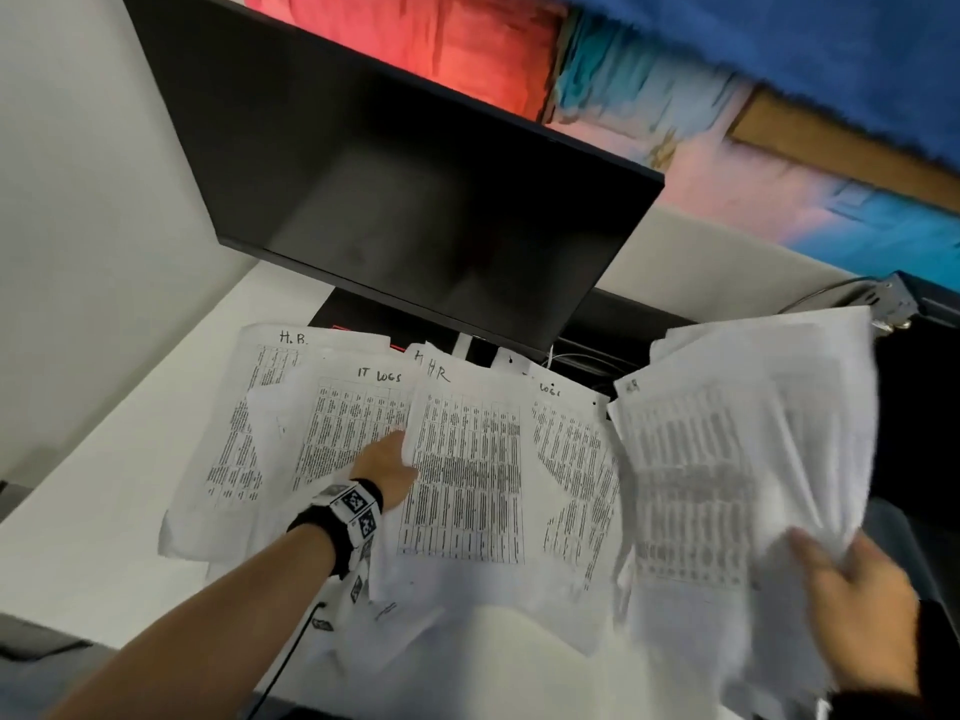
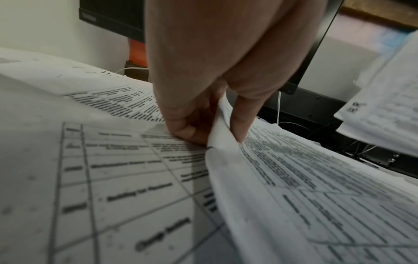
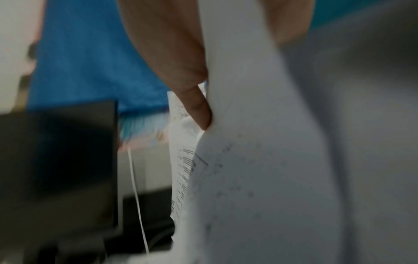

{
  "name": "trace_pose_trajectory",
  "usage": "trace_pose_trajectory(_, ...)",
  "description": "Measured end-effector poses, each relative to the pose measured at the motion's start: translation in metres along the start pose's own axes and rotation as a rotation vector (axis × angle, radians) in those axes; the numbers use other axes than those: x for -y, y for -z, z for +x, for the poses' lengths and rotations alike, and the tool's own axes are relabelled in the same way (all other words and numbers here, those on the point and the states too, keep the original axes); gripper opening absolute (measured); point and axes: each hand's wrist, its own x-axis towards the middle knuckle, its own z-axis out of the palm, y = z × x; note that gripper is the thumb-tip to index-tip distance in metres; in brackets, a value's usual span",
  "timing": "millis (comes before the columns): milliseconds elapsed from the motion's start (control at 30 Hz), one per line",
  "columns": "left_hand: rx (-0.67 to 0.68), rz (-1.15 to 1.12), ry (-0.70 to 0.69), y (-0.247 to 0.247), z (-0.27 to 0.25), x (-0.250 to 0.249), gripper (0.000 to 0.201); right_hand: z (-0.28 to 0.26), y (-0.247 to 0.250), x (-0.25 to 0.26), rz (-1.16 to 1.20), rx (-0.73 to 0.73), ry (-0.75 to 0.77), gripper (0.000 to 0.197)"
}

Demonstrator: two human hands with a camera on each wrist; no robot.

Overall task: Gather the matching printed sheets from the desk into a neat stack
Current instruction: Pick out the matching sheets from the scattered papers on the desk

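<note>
Printed table sheets lie fanned over the white desk (image 1: 104, 491), hand-labelled "H.B." (image 1: 239, 423), "IT LOGS" (image 1: 348, 423) and "HR" (image 1: 467, 459). My left hand (image 1: 387, 467) pinches the left edge of the HR sheet (image 2: 282, 178), thumb on top and fingers (image 2: 187, 132) under it, lifting the edge off the IT LOGS sheet (image 2: 113, 178). My right hand (image 1: 857, 610) holds a bundle of several sheets (image 1: 727, 459) by its lower right corner, raised above the desk's right side. In the right wrist view the thumb (image 3: 199, 107) presses on that bundle (image 3: 260, 178).
A black monitor (image 1: 415, 189) stands right behind the papers, with cables (image 1: 582, 361) and a dark stand below it. A white wall (image 1: 78, 200) borders the desk's left. A black cable (image 1: 291, 662) hangs by the front edge.
</note>
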Motion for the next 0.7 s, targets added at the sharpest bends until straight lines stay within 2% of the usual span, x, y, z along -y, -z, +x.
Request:
trace_pose_trajectory(67, -0.013, -0.012, -0.039, -0.002, -0.003, -0.006, 0.043, 0.005, 0.018, 0.0, 0.182, 0.026, -0.129, 0.038)
trace_pose_trajectory(133, -0.018, -0.009, -0.058, -0.005, -0.006, -0.01, 0.041, 0.007, 0.015, 0.002, 0.351, 0.087, -0.25, 0.034)
trace_pose_trajectory(267, 0.008, 0.016, -0.09, -0.022, -0.006, -0.013, 0.031, -0.008, -0.035, 0.013, 0.479, 0.278, -0.385, 0.015)
trace_pose_trajectory(333, 0.051, -0.016, -0.094, -0.032, -0.006, -0.014, 0.034, -0.019, -0.07, 0.011, 0.529, 0.373, -0.446, 0.025)
trace_pose_trajectory(400, 0.081, -0.024, -0.095, -0.039, -0.006, -0.015, 0.04, -0.033, -0.099, 0.01, 0.507, 0.47, -0.484, 0.022)
trace_pose_trajectory(467, -0.007, 0.01, -0.126, -0.04, -0.009, -0.015, 0.033, -0.041, -0.126, 0.0, 0.442, 0.556, -0.491, 0.009)
trace_pose_trajectory(500, -0.104, 0.055, -0.117, -0.036, -0.01, -0.012, 0.032, -0.04, -0.14, -0.009, 0.404, 0.568, -0.477, 0.008)
trace_pose_trajectory(533, -0.208, 0.126, -0.085, -0.03, -0.01, -0.008, 0.04, -0.037, -0.151, -0.017, 0.379, 0.58, -0.452, 0.008)
trace_pose_trajectory(567, -0.284, 0.216, -0.032, -0.023, -0.011, -0.004, 0.049, -0.033, -0.159, -0.021, 0.356, 0.59, -0.421, 0.018)
trace_pose_trajectory(600, -0.315, 0.292, 0.026, -0.016, -0.011, 0.0, 0.057, -0.029, -0.163, -0.021, 0.313, 0.597, -0.394, 0.036)
trace_pose_trajectory(667, -0.263, 0.362, 0.11, -0.002, -0.01, 0.007, 0.068, -0.017, -0.169, -0.02, 0.217, 0.633, -0.381, 0.069)
trace_pose_trajectory(700, -0.204, 0.347, 0.118, 0.002, -0.01, 0.011, 0.068, -0.012, -0.172, -0.02, 0.187, 0.644, -0.395, 0.077)
